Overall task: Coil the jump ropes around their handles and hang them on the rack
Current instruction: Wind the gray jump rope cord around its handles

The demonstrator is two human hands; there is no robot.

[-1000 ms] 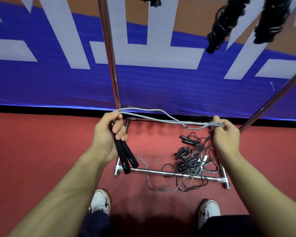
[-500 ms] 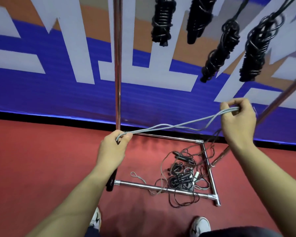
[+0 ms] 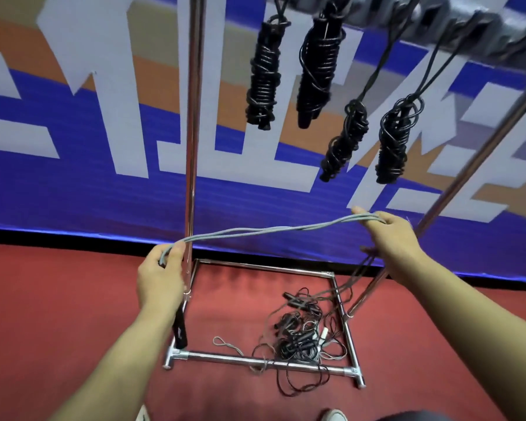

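Four coiled black ropes (image 3: 263,74) hang from the rack (image 3: 191,141), whose top bar blurs out at the upper right edge, so where each loop hooks on is hard to make out. Below, a person stands at the rack's floor frame on a red floor (image 3: 58,314), only the toes of two white shoes showing at the bottom edge.

Left hand (image 3: 160,276) grips the black handles (image 3: 179,328), fingers curled tight around them; the handles' upper ends are hidden in the fist, and whether there is one or two cannot be told. A grey rope (image 3: 255,232) leaves the top of that fist beside the thumb and runs doubled, nearly taut, up to the right hand (image 3: 389,238). There the strands pass over the thumb side of the hand, fingers curled around them with one fingertip pointing left; the grip's underside is out of view. From the right hand the strands drop toward a tangled pile (image 3: 298,335) of dark ropes and handles lying inside the frame, where the grey rope's far end is lost. A blue, white and orange banner (image 3: 73,162) fills the background.
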